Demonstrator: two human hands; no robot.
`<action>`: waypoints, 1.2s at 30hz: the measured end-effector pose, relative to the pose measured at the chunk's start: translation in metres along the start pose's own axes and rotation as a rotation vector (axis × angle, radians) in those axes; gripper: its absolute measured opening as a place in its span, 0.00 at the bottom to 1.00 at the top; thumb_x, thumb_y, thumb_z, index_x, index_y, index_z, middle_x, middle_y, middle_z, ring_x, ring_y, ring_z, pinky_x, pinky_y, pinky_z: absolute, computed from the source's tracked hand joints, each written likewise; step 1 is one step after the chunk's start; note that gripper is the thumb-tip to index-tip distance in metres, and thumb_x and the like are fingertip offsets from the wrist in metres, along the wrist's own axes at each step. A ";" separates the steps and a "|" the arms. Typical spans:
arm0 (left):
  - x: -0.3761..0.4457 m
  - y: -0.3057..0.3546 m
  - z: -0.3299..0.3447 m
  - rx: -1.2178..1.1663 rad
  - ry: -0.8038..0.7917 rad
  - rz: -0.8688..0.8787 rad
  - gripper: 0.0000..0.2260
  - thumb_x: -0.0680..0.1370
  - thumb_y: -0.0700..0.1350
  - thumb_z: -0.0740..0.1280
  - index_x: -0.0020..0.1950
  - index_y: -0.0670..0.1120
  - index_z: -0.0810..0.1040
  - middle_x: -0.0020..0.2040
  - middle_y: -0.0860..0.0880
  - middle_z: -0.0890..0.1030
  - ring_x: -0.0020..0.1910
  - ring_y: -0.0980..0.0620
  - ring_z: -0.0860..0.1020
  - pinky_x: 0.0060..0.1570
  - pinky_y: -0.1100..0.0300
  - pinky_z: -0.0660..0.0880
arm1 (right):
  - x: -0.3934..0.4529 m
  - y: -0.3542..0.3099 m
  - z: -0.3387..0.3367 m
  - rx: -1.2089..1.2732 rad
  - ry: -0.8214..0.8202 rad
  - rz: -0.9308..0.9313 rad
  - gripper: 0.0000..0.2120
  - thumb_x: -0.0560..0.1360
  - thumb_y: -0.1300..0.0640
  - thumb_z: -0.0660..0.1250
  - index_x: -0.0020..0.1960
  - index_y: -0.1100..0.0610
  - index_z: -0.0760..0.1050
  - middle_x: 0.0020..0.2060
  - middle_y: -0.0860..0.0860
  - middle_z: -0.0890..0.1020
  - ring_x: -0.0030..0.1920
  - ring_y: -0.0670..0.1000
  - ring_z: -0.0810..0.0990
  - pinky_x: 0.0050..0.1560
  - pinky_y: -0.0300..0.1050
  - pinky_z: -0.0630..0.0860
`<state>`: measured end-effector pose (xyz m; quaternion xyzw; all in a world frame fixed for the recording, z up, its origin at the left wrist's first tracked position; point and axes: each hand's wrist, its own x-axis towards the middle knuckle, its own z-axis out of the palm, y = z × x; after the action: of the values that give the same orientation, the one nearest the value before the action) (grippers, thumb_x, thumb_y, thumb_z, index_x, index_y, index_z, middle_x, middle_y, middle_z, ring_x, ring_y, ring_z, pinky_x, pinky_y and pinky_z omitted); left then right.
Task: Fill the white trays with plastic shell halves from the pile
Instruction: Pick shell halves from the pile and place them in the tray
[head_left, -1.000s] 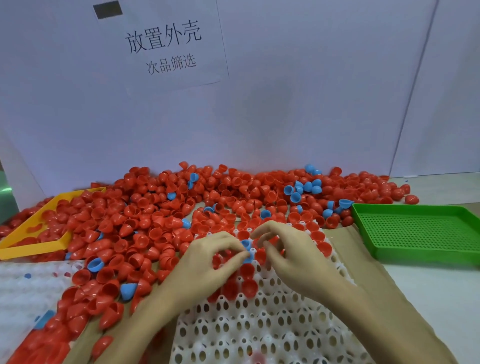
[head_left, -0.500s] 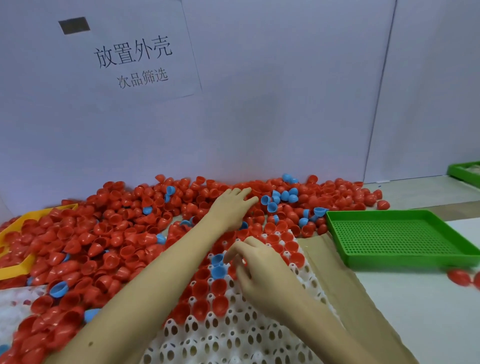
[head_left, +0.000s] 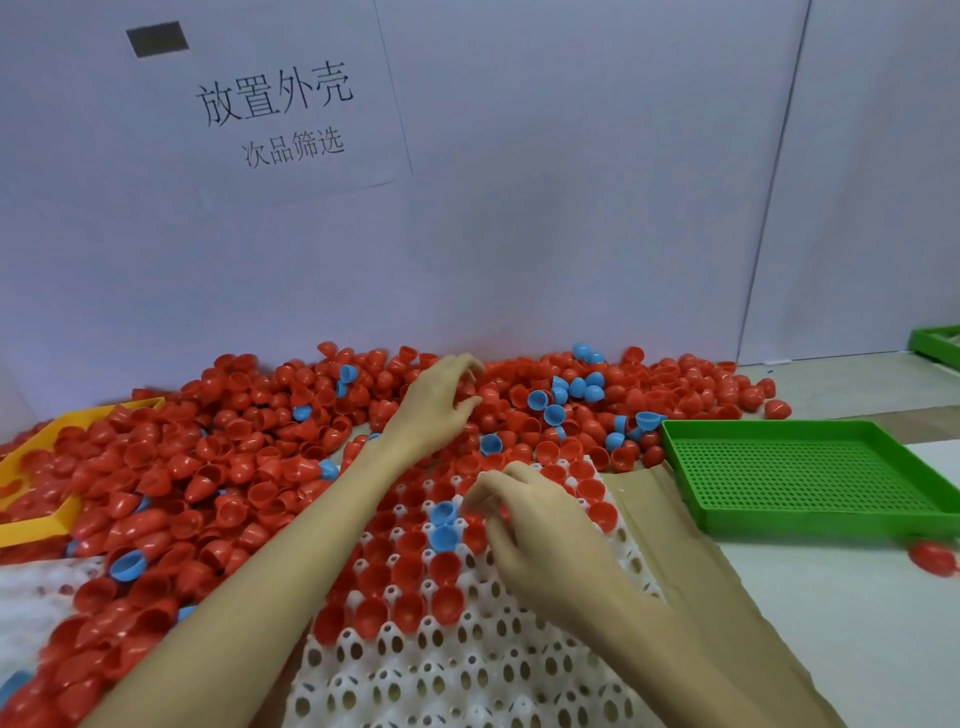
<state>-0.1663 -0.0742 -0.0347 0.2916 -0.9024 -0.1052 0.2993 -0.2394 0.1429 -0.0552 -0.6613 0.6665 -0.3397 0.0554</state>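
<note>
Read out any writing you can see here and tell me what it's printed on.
"放置外壳": large top line on the white paper sign stuck to the wall.
"次品筛选": smaller line below it on the same sign.
The dark rectangle at the sign's upper left shows no readable text.
No writing shows on the shell halves, the white tray, the green tray or the yellow tray.
</note>
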 end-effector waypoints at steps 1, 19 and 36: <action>-0.013 0.003 -0.010 -0.107 0.039 -0.022 0.10 0.80 0.40 0.72 0.61 0.46 0.81 0.57 0.51 0.82 0.55 0.54 0.81 0.57 0.57 0.79 | 0.001 0.002 -0.001 -0.008 0.020 0.019 0.13 0.85 0.59 0.59 0.62 0.49 0.79 0.55 0.43 0.78 0.52 0.43 0.79 0.55 0.43 0.79; -0.178 0.047 -0.061 -0.843 0.031 -0.197 0.14 0.77 0.47 0.78 0.62 0.54 0.83 0.59 0.51 0.85 0.61 0.50 0.84 0.60 0.61 0.80 | 0.003 -0.015 -0.006 0.606 -0.005 0.086 0.04 0.78 0.53 0.76 0.52 0.50 0.86 0.42 0.48 0.87 0.38 0.50 0.86 0.34 0.38 0.78; -0.185 0.054 -0.056 -0.566 0.190 -0.157 0.16 0.75 0.52 0.78 0.59 0.56 0.77 0.55 0.56 0.83 0.52 0.53 0.85 0.51 0.66 0.80 | 0.004 -0.016 -0.011 1.100 -0.226 0.441 0.22 0.79 0.42 0.71 0.56 0.63 0.84 0.45 0.57 0.87 0.42 0.52 0.86 0.41 0.39 0.82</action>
<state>-0.0375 0.0774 -0.0589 0.2739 -0.7798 -0.3474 0.4429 -0.2322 0.1456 -0.0369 -0.4139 0.5045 -0.5426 0.5288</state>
